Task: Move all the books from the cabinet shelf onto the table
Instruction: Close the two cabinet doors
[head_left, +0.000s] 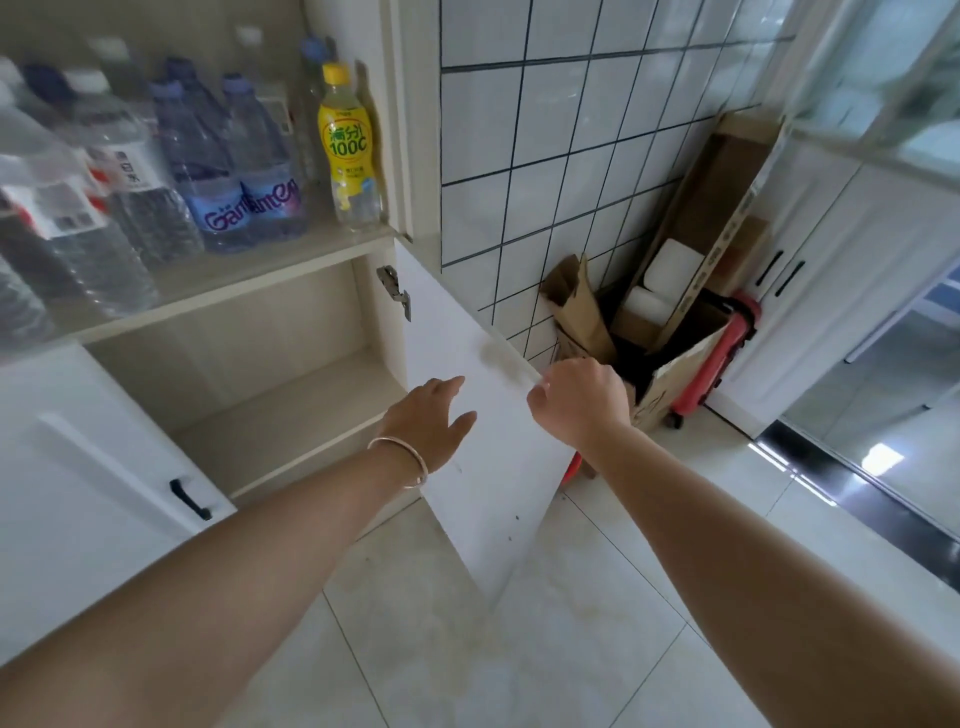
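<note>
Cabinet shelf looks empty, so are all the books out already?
No books show on the lower shelf, so that part looks done. The right hand grips the open door's edge; the left hand rests open against it. The table is out of view, so I can't check it.

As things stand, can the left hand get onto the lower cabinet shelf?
Probably yes. The left hand hovers open at the compartment's mouth, the cabinet door is swung wide with the right hand gripping its edge, and nothing sits on the lower shelf.
</note>
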